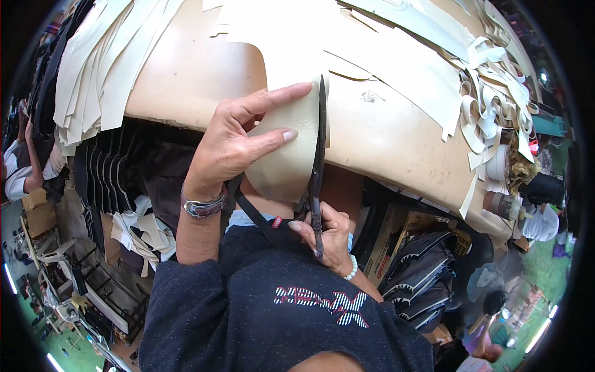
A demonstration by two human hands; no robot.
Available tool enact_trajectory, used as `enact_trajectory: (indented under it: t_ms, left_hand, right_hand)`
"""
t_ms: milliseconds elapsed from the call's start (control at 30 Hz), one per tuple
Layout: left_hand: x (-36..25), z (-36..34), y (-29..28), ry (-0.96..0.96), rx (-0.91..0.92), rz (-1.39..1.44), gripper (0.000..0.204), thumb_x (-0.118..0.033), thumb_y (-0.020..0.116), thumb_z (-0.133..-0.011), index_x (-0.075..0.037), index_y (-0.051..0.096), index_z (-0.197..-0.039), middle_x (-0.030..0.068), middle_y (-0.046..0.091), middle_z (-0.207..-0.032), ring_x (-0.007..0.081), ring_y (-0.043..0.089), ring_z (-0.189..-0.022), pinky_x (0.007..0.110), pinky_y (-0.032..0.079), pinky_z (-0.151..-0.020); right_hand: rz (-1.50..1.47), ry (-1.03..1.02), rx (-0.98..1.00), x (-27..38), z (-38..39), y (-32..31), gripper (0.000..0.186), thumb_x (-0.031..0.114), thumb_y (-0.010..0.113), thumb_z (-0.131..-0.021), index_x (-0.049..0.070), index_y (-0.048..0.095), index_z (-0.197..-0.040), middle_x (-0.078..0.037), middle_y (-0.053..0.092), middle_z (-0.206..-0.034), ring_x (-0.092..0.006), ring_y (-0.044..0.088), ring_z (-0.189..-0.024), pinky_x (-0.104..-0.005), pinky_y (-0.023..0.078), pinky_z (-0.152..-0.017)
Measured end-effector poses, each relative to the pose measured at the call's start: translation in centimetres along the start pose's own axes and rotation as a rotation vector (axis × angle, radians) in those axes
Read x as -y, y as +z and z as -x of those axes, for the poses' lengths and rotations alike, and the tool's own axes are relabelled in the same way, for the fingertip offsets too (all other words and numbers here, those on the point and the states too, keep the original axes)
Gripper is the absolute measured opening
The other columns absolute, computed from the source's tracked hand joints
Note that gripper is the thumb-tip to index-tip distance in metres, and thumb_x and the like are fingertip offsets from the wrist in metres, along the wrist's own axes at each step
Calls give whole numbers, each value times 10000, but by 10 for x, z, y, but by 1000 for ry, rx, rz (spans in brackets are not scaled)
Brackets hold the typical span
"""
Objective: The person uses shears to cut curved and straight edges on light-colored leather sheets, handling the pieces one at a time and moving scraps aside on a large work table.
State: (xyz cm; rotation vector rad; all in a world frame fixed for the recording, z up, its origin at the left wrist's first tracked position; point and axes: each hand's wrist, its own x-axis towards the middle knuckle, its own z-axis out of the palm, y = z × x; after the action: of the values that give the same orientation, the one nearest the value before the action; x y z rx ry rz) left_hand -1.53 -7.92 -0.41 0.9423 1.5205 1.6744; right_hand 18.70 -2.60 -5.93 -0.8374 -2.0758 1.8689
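Note:
My left hand [232, 133] holds a cream leather-like sheet [279, 164] that hangs over the table's near edge. Its thumb lies on the sheet's face and its index finger stretches toward the far end; the other fingers are mostly hidden. Along the sheet's right edge stands a long, dark pair of shears [321, 133], seen edge-on with the pointed tip away from me. My right hand [331, 235] is closed round their handle end, near my lap. A black strap [257, 211] with a small red tag runs between my hands.
The tan table [186, 80] carries cut cream strips [118, 56] at left and curled offcuts [486, 93] at right. Dark stacked pieces [105, 173] hang below on the left. More dark pieces [424, 273] lie beside a cardboard box [387, 239]. Another person [486, 335] is at lower right.

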Motion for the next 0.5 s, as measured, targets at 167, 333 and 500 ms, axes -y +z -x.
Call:
enact_trajectory:
  t_ms: [167,333,500]
  left_hand:
    - [-1,-1,0,-52,-12,26,521,20,618,-692,14,476,-1194,141,539,-1149,155,513,-1049,275,380,-923]
    - [8,-21,-7,8,-46,215,566,-6,620,-747,-21,400,-1267,72,573,-1032,97,548,-877,222,448,-806]
    - [5,-20,0,28,-44,180,499,1,606,-757,-5,443,-1229,96,558,-1090,105,561,-900,215,463,-803]
  right_hand:
    - [-11,25,-14,3,1,0,348,168,762,-664,29,456,-576,-14,426,-450,-44,411,-416,-217,299,-377]
    - [-6,-17,-3,-6,5,-2,350,188,767,-659,38,461,-577,7,415,-444,-40,396,-406,-212,286,-372]
    - [-19,-74,39,-4,2,-7,368,241,778,-633,42,473,-583,10,446,-474,-45,399,-417,-211,295,-386]
